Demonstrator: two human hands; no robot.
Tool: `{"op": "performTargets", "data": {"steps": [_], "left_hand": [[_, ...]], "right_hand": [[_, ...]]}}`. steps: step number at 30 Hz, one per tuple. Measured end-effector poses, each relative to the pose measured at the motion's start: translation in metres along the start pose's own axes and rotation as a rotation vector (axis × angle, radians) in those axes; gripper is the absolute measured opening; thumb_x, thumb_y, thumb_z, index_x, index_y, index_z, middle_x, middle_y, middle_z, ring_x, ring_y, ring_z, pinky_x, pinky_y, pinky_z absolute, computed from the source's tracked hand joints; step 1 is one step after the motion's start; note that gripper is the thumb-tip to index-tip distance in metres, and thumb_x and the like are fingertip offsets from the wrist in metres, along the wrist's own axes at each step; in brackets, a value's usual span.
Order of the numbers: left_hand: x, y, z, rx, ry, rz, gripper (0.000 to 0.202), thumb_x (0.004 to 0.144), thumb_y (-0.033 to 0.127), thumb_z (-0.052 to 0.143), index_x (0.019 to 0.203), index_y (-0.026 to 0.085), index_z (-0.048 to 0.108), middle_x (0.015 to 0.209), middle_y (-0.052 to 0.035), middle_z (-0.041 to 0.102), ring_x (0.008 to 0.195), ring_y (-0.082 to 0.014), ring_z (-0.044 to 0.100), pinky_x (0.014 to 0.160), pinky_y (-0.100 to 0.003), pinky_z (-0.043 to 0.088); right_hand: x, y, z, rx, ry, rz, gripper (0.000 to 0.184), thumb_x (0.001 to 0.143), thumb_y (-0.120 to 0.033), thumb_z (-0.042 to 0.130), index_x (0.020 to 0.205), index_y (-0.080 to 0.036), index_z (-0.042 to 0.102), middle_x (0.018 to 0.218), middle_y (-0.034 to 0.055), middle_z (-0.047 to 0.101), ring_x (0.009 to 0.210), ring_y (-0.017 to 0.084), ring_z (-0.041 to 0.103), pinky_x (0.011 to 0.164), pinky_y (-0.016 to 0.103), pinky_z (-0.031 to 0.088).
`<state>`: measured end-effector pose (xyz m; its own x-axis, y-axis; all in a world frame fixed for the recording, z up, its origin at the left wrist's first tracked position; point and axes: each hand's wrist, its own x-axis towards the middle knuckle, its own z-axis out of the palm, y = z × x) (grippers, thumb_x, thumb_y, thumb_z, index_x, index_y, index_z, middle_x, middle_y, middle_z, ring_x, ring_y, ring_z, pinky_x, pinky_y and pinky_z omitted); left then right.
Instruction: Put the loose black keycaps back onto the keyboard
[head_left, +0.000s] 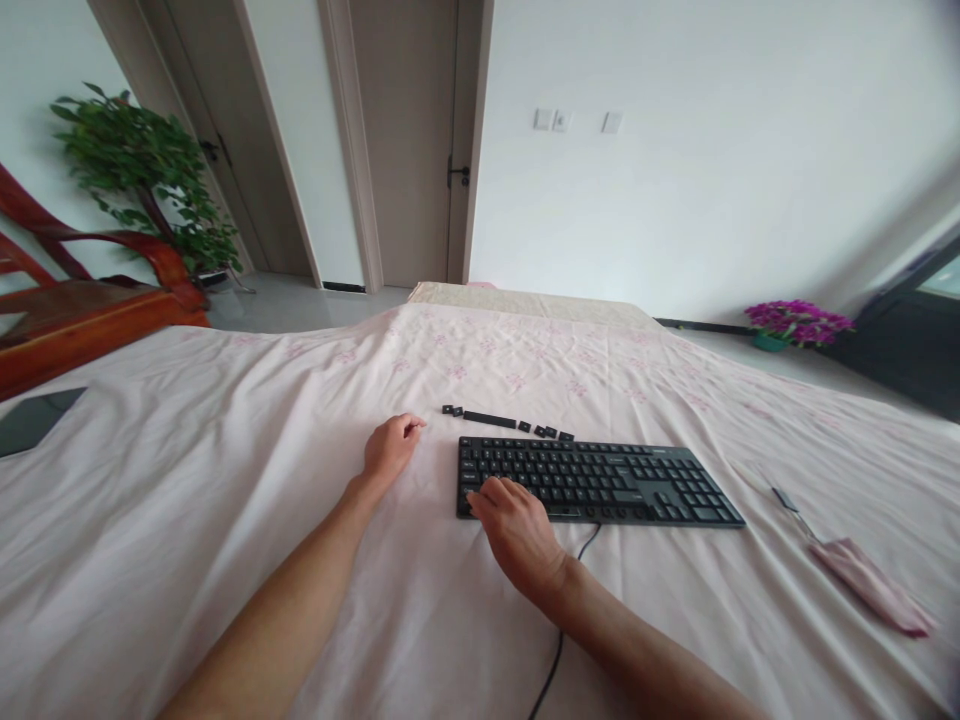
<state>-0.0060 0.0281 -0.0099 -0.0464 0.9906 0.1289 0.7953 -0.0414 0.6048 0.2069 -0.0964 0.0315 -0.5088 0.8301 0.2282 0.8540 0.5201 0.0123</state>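
Observation:
A black keyboard lies on a pale pink floral sheet. Its cable runs toward me. My right hand rests on the keyboard's near left corner, fingers curled over the bottom row of keys. My left hand lies on the sheet to the left of the keyboard, fingers curled in loosely, with nothing visible in it. A row of loose black keycaps, including a long bar, lies just beyond the keyboard's far edge.
A dark tablet or phone lies at the sheet's left edge. A folded pink cloth with a small tool lies to the right. A red wooden chair, a green plant and purple flowers stand beyond.

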Motion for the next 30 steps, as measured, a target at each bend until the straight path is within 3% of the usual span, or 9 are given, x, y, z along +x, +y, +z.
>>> {"op": "performTargets", "data": {"steps": [14, 20, 26, 30], "left_hand": [[0.0, -0.001, 0.0, -0.011, 0.001, 0.016, 0.025, 0.084, 0.032, 0.049, 0.098, 0.026, 0.069, 0.099, -0.0017, 0.071, 0.084, -0.0169, 0.062, 0.068, -0.023, 0.04], [0.001, -0.002, 0.002, 0.004, 0.006, 0.016, 0.024, 0.084, 0.031, 0.049, 0.097, 0.026, 0.069, 0.102, -0.0016, 0.071, 0.084, -0.0163, 0.062, 0.068, -0.023, 0.039], [0.003, -0.002, 0.003, -0.009, 0.017, 0.007, 0.024, 0.084, 0.026, 0.05, 0.097, 0.026, 0.069, 0.102, -0.0009, 0.071, 0.084, -0.015, 0.062, 0.068, -0.022, 0.04], [0.002, -0.002, 0.003, -0.019, 0.041, 0.039, 0.023, 0.083, 0.024, 0.05, 0.096, 0.025, 0.069, 0.099, -0.0017, 0.071, 0.084, -0.0151, 0.062, 0.071, -0.022, 0.04]], "right_hand": [[-0.005, -0.023, 0.001, -0.218, 0.021, -0.102, 0.016, 0.078, -0.001, 0.054, 0.083, -0.014, 0.062, 0.079, 0.0068, 0.054, 0.07, 0.02, 0.047, 0.058, 0.034, 0.037], [-0.008, -0.028, 0.005, -0.208, -0.049, -0.17, 0.014, 0.076, -0.002, 0.055, 0.075, -0.013, 0.064, 0.08, 0.0082, 0.053, 0.075, 0.021, 0.046, 0.061, 0.035, 0.036], [0.015, -0.001, -0.024, 0.01, -0.185, -0.099, 0.014, 0.079, -0.009, 0.056, 0.08, -0.016, 0.067, 0.085, 0.0056, 0.059, 0.08, 0.018, 0.052, 0.07, 0.031, 0.036], [0.057, 0.032, -0.033, 0.118, -0.115, 0.093, 0.028, 0.093, -0.019, 0.042, 0.093, -0.023, 0.071, 0.093, 0.004, 0.063, 0.089, 0.015, 0.055, 0.073, 0.025, 0.036]]}}
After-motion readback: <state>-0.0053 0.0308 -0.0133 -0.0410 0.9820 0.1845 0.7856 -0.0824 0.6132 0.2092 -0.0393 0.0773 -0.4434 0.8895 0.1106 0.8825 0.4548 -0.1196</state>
